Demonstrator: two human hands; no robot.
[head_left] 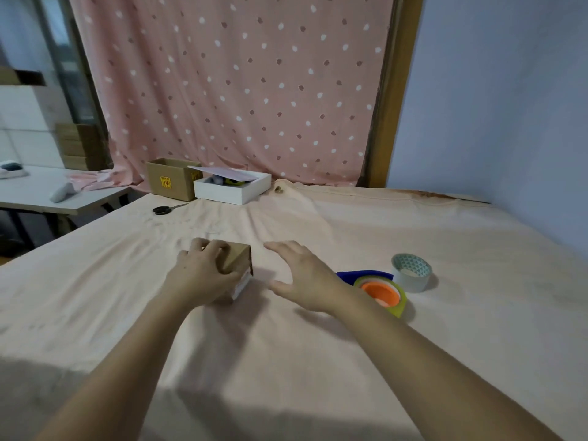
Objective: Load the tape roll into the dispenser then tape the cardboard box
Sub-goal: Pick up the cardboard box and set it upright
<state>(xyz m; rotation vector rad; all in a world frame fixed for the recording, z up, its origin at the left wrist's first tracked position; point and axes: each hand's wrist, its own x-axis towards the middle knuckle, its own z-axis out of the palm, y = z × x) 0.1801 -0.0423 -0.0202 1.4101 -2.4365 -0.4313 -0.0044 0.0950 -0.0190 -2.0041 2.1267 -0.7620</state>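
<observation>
A small brown cardboard box (pixel 239 260) rests on the peach cloth near the middle. My left hand (pixel 203 270) is clamped over its top and near side. My right hand (pixel 305 276) hovers just right of the box, fingers spread, holding nothing. Behind my right wrist lies the tape dispenser (pixel 381 289), blue with an orange hub and a tape roll around it. A separate clear tape roll (pixel 412 272) with a patterned core stands to its right.
Black scissors (pixel 164 209) lie at the far left of the cloth. An open cardboard box (pixel 171 181) and a white box (pixel 234 187) sit at the back by the dotted curtain. A white side table (pixel 47 192) stands to the left.
</observation>
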